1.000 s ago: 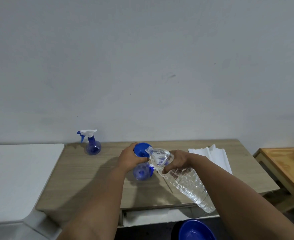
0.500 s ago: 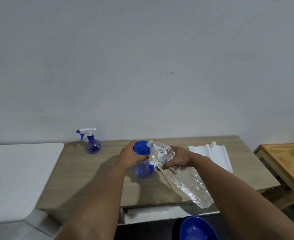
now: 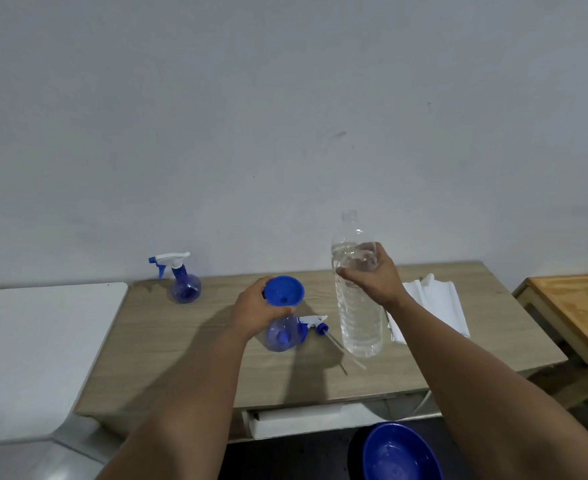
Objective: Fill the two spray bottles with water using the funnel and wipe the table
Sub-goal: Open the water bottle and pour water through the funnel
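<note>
Bottles: two spray [image 3: 184,287], one water [image 3: 357,306].

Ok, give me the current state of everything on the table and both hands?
water bottle: upright, uncapped, partly full
funnel: seated in open spray bottle
open spray bottle: upright, head off
sprayer head: lying on table
far spray bottle: upright, head on
paper towel: folded, lying flat
left hand: holding funnel
right hand: gripping water bottle

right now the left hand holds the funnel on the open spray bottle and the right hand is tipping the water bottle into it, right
Not quite. In the head view the right hand holds the water bottle upright beside the funnel, not tipped into it. The left hand does hold the funnel on the spray bottle.
</note>
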